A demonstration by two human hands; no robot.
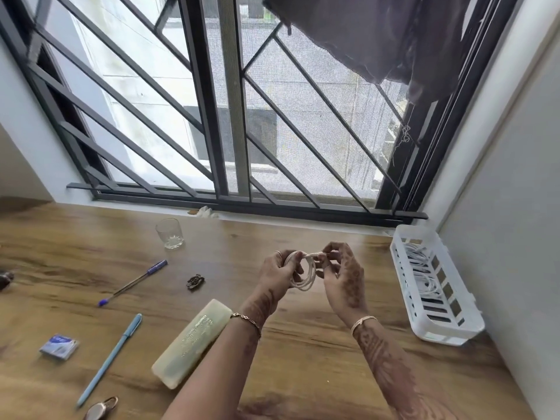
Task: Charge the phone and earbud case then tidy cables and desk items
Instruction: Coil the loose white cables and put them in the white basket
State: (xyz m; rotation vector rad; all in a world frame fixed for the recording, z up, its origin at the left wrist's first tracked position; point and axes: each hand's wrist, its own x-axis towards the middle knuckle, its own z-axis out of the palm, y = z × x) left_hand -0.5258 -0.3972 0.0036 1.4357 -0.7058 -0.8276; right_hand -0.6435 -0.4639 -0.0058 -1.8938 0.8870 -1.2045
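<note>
A white cable [305,278] is wound into a small coil and held above the wooden desk [303,359]. My left hand [277,275] grips the coil's left side. My right hand [342,275] pinches the cable's end where it wraps around the top of the coil. At the desk's right edge a white slotted basket [466,328] holds more white cables [421,268]. No phone or earbud case is visible.
On the desk lie a pale pencil case [189,344], a light blue pen [109,359], a purple pen [133,281], a small blue packet [59,346], a dark hair clip [195,281] and an empty glass [169,233]. A barred window rises behind; a wall closes the right side.
</note>
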